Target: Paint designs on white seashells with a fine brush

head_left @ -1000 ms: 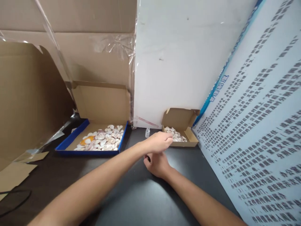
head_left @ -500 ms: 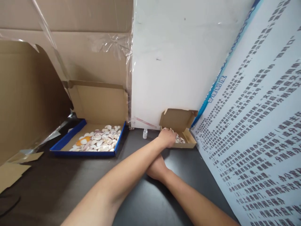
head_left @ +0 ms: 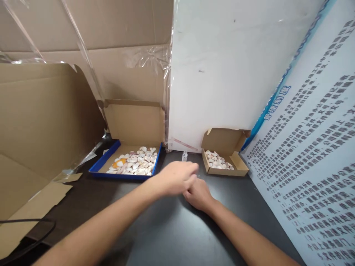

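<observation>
Over the middle of the dark table, my left hand has its fingers bent together above my right hand. My right hand is curled with its fingers closed. Whatever either hand holds is hidden or too small to name. Behind them stands a small clear bottle with a pale label. An open cardboard box with pale shells in its left part lies to the right. At the left, a blue-edged box holds many shells and an orange piece.
Cardboard panels stand at the left and back, beside a white board. A printed sign slants along the right side. Cardboard scraps and a black cable lie at the left.
My left hand has left the small shell box and moved back toward me, over my right hand. The camera view has shifted left, so the scenery appears farther right.
</observation>
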### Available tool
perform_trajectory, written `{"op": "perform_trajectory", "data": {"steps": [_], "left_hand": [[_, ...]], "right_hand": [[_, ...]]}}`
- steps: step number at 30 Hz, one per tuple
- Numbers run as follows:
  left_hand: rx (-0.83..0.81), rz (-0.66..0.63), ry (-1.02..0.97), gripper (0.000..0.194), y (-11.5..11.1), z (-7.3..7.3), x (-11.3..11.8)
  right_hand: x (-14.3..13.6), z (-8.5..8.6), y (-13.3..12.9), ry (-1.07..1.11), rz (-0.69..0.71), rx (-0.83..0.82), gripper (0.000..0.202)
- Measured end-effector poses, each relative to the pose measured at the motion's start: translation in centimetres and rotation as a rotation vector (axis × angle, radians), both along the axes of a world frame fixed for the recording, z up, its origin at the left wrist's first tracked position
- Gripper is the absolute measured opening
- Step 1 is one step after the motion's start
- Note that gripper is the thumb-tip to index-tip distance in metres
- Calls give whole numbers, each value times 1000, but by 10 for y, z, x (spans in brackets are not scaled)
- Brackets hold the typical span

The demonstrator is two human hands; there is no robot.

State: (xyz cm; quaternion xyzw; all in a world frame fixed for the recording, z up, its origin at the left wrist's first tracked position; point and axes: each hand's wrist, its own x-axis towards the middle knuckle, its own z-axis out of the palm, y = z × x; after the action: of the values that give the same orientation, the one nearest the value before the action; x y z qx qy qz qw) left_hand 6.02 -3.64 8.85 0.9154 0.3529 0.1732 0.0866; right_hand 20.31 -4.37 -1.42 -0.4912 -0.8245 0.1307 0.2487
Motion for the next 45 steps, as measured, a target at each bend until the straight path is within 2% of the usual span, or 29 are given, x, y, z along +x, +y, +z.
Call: {"op": "perform_trajectory", "data": {"steps": [2, 3, 5, 7, 10, 15, 20, 25, 28, 30, 33, 36, 40, 45], "left_hand": [[-88, 291, 128, 11, 0, -3, -52], [-85, 393, 168, 12, 3, -6, -74], [-90, 517, 217, 18, 11, -13, -109], [-116, 621, 270, 22, 20, -22, -130], [-176, 684, 348, 26, 32, -32, -139], [-200, 699, 439, 30, 44, -36, -134], [-164, 705, 458, 31, 46, -36, -130], [-113, 713, 387, 27, 41, -23, -131], [-61, 741, 274, 24, 35, -10, -113], [-30, 681, 175, 22, 31, -8, -89], [-65, 480, 36, 19, 28, -20, -52], [-125, 319, -114, 13, 28, -44, -33], [-212, 192, -266, 9, 29, -72, -32], [-311, 90, -411, 21, 29, -81, -32]], "right_hand": [[-1, 4, -1, -23, 27, -6, 11], [-2, 6, -2, -29, 30, -5, 12], [-3, 9, -3, -38, 26, -7, 14], [-4, 11, -3, -37, 17, -12, 13], [-4, 12, -4, -26, 15, -17, 14], [-3, 11, -2, -27, 4, -21, 14], [-2, 10, -2, -16, 10, -12, 12], [-2, 9, -2, 2, 11, -4, 11], [-2, 9, -1, 25, 9, -2, 11], [-1, 9, -1, 48, 9, 3, 11], [-1, 9, 1, 95, -1, 19, 11], [0, 7, 2, 145, -11, 41, 11], [0, 4, 3, 257, 15, 66, 10], [1, 5, 5, 314, -4, 34, 9]]}}
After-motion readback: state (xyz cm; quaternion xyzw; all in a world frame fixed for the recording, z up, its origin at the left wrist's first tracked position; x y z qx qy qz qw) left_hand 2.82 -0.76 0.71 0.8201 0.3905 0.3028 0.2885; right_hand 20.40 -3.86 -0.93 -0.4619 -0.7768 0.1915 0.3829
